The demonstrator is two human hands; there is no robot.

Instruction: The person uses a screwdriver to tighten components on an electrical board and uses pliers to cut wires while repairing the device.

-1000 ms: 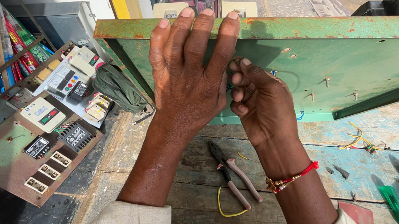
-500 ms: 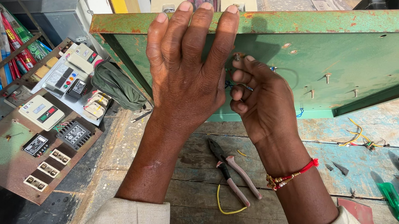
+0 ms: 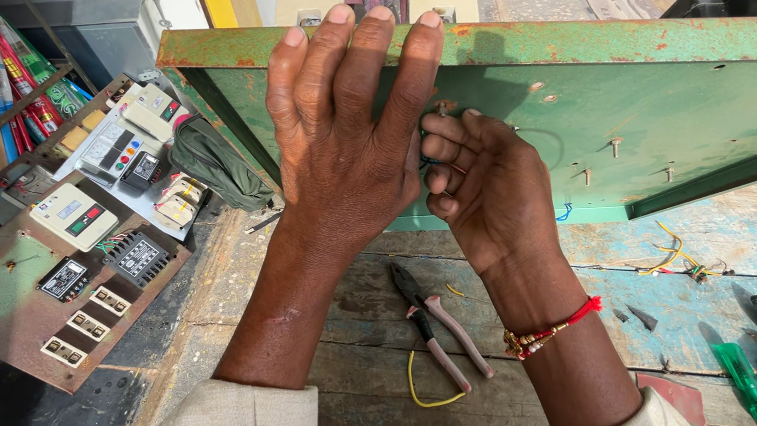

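On the workbench: a green metal panel [image 3: 677, 118] stands tilted on its lower edge, rusted rim uppermost.
Left hand [image 3: 345, 137]: laid flat against the panel's near face, fingertips hooked over the rusted top rim; it steadies the sheet.
Right hand [image 3: 484, 184]: curled closed against the panel just beside the left hand, fingertips pinched on something small at the sheet; what it pinches cannot be made out.
Panel handling: judged stiff and fairly heavy sheet steel, rigid under load. The rim looks rough and flaking, so a bare palm should grip well but may scrape.
Hold points: top rim and flat face; keep clear of the bolt ends [image 3: 617, 147] projecting from the near face.
Bench surface: pliers [image 3: 438, 319] with pink grips lie below the hands beside a yellow wire offcut [image 3: 426, 393]; a green-handled screwdriver [image 3: 751, 384] lies to the right.
Left of bench: a rusted board [image 3: 4, 275] carrying meters and switches.
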